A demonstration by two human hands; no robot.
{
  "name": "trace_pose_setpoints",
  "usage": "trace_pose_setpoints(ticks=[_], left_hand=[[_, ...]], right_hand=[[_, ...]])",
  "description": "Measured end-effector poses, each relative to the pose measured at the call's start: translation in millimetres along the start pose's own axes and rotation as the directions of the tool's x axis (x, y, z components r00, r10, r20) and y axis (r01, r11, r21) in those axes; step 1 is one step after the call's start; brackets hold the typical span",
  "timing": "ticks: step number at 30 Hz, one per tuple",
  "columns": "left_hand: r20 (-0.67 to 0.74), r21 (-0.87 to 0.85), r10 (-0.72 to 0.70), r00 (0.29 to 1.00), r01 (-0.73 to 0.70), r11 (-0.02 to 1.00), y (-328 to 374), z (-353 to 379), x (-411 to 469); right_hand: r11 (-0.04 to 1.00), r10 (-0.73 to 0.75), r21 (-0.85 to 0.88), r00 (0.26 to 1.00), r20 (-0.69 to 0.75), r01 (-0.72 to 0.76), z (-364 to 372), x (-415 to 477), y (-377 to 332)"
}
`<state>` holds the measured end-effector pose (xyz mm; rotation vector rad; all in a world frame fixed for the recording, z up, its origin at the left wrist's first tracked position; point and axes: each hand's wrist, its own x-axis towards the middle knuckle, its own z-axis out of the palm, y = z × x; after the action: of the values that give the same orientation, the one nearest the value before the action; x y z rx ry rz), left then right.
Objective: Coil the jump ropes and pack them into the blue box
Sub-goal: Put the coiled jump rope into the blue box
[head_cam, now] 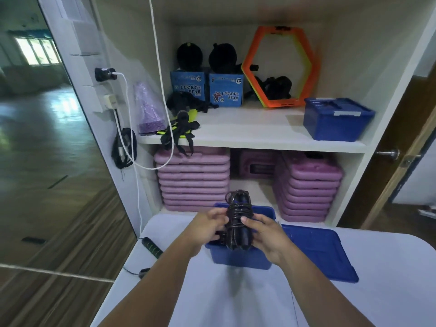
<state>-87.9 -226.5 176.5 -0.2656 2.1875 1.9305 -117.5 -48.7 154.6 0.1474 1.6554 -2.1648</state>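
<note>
White table (pixel 377 303), shelves (pixel 259 128) at twelve: left hand (pixel 207 226) and right hand (pixel 266 234) clasp the rope (pixel 236 223) coil over the box (pixel 238 259); loose wraps may unwind once dropped.

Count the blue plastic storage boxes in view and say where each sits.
2. One open blue box on the white table, under the coiled jump rope; one lidded box at the right end of the upper shelf. Others may hide behind clutter.

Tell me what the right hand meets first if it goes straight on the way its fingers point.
The right hand meets the coiled jump rope at once: its fingers hold it. Beyond, probably the left hand.
</note>
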Motion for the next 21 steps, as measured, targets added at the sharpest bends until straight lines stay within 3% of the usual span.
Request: trace_pose_setpoints(ticks=[3, 6, 8, 11, 16, 21], left_hand=[[0.036, 0.095, -0.039, 0.999, 0.035, 0.995, -6.0, 4.1, 25.9], [-0.063, 0.310, -0.020, 0.998, 0.039, 0.950, -17.7, 1.5, 58.7], [-0.146, 0.556, -0.011, 0.989, 0.091, 0.826, -32.8, -5.4, 79.7], [-0.181, 0.751, -0.059, 0.982, 0.177, 0.636, -59.7, -13.8, 100.6], [-0.198, 0.890, -0.068, 0.978, 0.209, 0.406, -89.6, -9.3, 115.0], [-0.274, 0.889, -0.046, 0.961, 0.271, 0.369, -100.6, 0.5, 121.6]], right_hand=[[0.999, 0.050, -0.004, 0.998, -0.036, -0.050, -17.3, 23.9, -2.1], [0.998, 0.052, -0.025, 0.993, -0.104, -0.055, -35.4, 45.7, -4.4], [0.997, 0.045, -0.051, 0.984, -0.172, -0.054, -48.6, 60.5, -2.3], [0.992, 0.037, -0.103, 0.966, -0.257, -0.066, -66.8, 86.3, 10.2], [0.954, 0.067, -0.255, 0.939, -0.337, -0.160, -72.8, 124.5, 42.8], [0.857, 0.078, -0.439, 0.909, -0.408, -0.271, -65.5, 154.1, 70.0]])
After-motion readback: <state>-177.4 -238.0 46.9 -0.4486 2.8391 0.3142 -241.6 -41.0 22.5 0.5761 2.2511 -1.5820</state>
